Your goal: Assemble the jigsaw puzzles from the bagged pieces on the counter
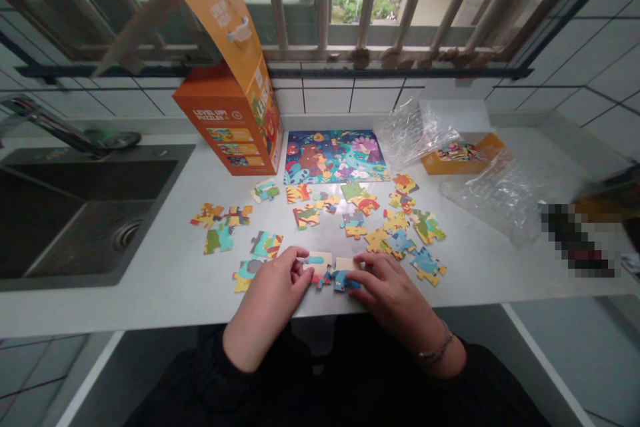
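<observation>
Near the counter's front edge, my left hand point(279, 288) grips a cream puzzle piece point(320, 264) with a teal bar and some red on it. My right hand point(393, 290) has its thumb and fingers on a cream and blue puzzle piece point(341, 275). The two pieces lie side by side with a narrow gap between them. Left of my left hand are a teal and grey piece point(244, 275) and a striped piece point(267, 244). Beyond my right hand lie a blue piece point(428, 264) and several yellow ones point(379, 240). My fingers cover parts of both held pieces.
An assembled dark blue puzzle point(335, 157) lies at the back. To its left stands an orange puzzle box point(225, 117) with its lid up. Crumpled clear plastic point(500, 197) and a small open box point(457, 155) are at the right. The sink point(95, 213) is at the left.
</observation>
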### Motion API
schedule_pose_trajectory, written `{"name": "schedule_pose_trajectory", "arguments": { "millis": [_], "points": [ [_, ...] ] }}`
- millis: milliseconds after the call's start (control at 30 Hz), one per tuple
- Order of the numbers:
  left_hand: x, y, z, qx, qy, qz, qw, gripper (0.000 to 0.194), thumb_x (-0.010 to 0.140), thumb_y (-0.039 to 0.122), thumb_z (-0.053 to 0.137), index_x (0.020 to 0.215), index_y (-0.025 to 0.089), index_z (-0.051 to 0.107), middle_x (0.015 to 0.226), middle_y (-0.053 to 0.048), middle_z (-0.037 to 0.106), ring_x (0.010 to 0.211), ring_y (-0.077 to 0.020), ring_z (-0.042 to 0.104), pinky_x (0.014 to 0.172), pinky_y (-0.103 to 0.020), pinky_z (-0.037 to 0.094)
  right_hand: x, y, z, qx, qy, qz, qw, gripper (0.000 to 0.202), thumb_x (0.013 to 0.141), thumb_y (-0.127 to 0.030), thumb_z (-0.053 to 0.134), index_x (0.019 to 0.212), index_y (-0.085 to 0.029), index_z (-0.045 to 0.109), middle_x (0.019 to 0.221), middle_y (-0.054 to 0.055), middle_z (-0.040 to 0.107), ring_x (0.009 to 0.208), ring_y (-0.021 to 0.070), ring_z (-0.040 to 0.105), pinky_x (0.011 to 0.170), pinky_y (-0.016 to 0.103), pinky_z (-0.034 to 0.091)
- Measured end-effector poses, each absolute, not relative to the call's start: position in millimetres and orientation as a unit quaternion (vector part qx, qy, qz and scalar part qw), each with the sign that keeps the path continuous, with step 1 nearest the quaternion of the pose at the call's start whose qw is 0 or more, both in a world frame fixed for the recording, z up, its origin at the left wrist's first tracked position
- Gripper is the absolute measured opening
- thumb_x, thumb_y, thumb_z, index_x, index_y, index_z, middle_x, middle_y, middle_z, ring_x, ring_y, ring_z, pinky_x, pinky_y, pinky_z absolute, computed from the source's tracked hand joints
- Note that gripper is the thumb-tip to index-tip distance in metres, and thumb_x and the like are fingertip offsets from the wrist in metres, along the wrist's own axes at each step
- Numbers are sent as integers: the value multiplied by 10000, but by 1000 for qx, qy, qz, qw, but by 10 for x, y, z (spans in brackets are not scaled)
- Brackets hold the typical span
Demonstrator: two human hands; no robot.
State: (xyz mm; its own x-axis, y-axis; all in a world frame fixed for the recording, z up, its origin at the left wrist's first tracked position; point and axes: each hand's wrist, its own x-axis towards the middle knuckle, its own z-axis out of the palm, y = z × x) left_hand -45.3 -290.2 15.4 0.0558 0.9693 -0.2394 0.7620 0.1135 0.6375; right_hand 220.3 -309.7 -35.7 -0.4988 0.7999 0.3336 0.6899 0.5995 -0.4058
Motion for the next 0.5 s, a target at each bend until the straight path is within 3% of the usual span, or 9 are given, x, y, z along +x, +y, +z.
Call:
{"name": "schedule_pose_trajectory", "arguments": {
  "millis": [333,500],
  "points": [
    [-392,-2946,138,686,667,97,274,232,989,255,680,1217,208,691,812,-26,738,780,-254,729,709,-345,498,2134,-3074,-238,-430,-880,60,195,406,979,-162,752,1327,-369,752,1363,124,651,1218,312,636,1079,556,590],
    [-428,-3004,31,807,537,166,180,152,1058,243,624,1167,219,726,1154,-102,762,1098,-289,715,976,-448,564,2109,-3081,-193,-431,-888,43,158,440,962,-161,778,1353,-359,742,1361,133,666,1218,326,635,1070,554,587]
  ]
}}
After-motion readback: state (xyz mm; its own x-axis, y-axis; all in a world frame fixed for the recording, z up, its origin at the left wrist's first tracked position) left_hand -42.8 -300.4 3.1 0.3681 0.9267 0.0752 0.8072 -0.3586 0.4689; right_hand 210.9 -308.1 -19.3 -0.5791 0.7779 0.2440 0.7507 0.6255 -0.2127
